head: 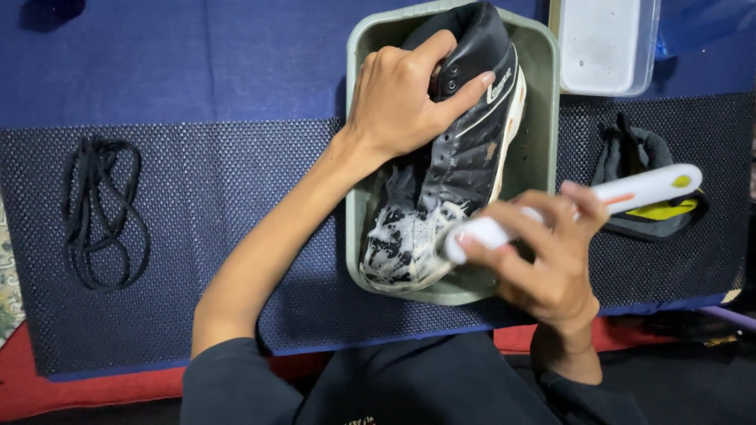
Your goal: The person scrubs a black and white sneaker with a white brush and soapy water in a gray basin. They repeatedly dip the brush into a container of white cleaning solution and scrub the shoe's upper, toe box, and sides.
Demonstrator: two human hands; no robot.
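A black and white high-top shoe (465, 149) lies in a grey-green plastic tub (543, 118), its toe covered in white foam. My left hand (398, 98) grips the shoe's heel and ankle collar. My right hand (543, 252) holds a white brush with an orange and yellow mark (646, 189), and the brush's head end rests against the foamy toe.
Black laces (98, 212) lie coiled on the dark mesh mat (228, 205) at the left. Right of the tub sits a dark cloth item with a yellow patch (642, 149). A clear container of cloudy liquid (606, 43) stands at the back right. Red fabric (47, 386) edges the front.
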